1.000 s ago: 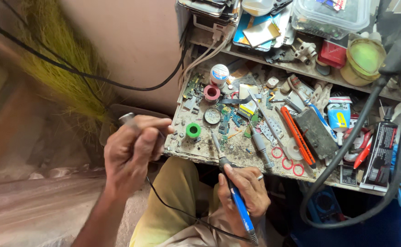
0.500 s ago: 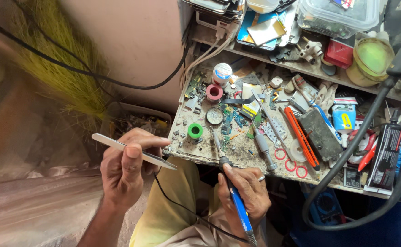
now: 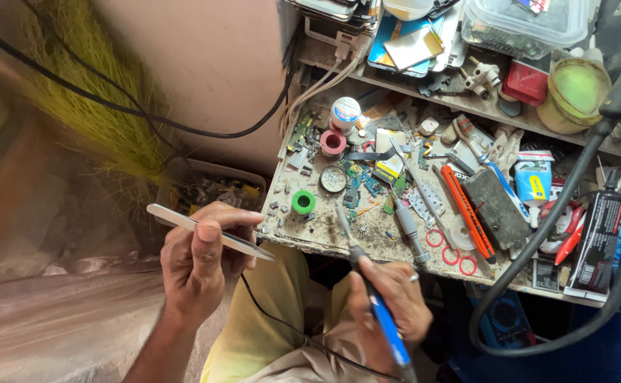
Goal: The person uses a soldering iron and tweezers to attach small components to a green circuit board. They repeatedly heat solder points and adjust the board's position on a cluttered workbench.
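A cluttered workbench (image 3: 325, 237) held a green tape roll (image 3: 303, 202), circuit scraps and an orange knife (image 3: 468, 213). The left hand (image 3: 200, 259) pinched slim metal tweezers (image 3: 208, 232) beside the bench's edge, lying nearly level, tips toward the bench. The right hand (image 3: 388, 301) gripped a blue-handled soldering iron (image 3: 367, 284), tip aimed up-left over the bench.

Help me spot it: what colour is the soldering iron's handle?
Blue, on the soldering iron in the right hand; head view.
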